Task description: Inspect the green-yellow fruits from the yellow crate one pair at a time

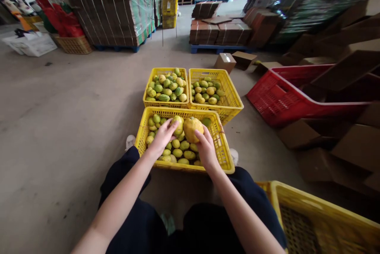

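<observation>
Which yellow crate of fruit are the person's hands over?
The front crate, nearest the person: the left hand and right hand are above it, while the back-left crate and back-right crate stand beyond.

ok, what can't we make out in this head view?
All in the head view:
Far sides of the smaller fruit in the left hand and the larger fruit in the right hand: turned away from the camera.
Lower layers in the front yellow crate: covered by upper fruit and both hands.
Lower-right yellow crate: cut off by the frame edge.
Upper-right wrapped stack: contents blurred behind glossy film.
</observation>
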